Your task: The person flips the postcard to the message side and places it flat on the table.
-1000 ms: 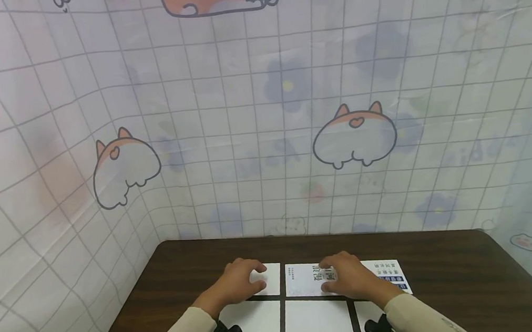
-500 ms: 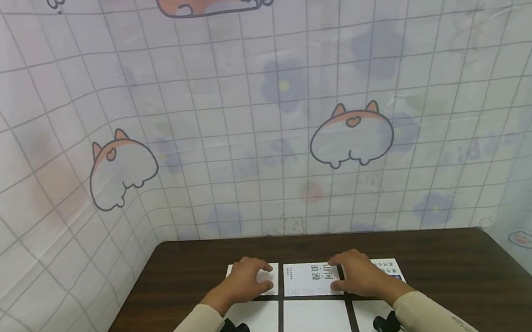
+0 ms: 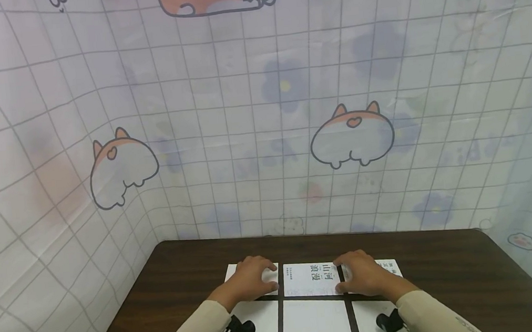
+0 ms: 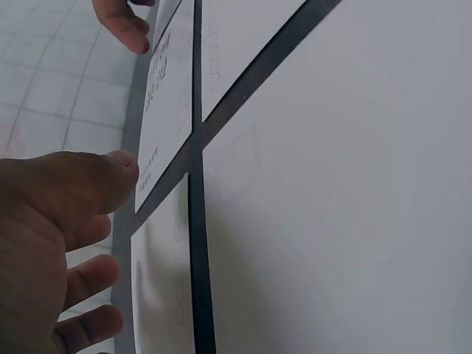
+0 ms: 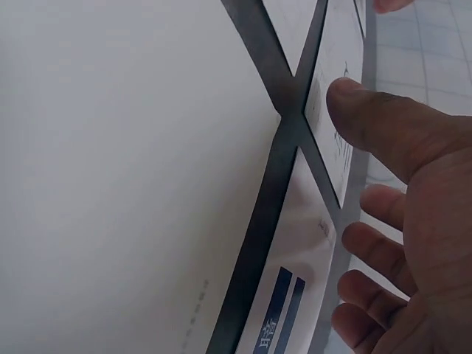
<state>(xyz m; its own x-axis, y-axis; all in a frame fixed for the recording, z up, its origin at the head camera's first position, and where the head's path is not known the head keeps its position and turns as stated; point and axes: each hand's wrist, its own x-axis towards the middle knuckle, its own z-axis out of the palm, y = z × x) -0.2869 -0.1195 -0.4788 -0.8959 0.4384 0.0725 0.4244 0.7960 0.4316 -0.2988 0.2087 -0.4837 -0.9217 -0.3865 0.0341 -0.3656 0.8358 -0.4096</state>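
Observation:
White printed cards lie flat on a dark wood table in two rows of three. My left hand hovers over the back left card, thumb and fingers spread, holding nothing. My right hand sits above the seam between the back middle card, which bears dark characters, and the back right card, partly covered. In the left wrist view the left hand shows bent, parted fingers. In the right wrist view, the right hand is near a card with blue bars. Whether either touches is unclear.
In the front row lie a left card, a middle card and a right card. Narrow dark strips of table separate the cards. A gridded curtain with corgi drawings encloses the table's back and sides.
Both hands have shifted to the right. The right hand has moved off the back middle card's print, and more of the back left card's left edge shows. The cards stay in place.

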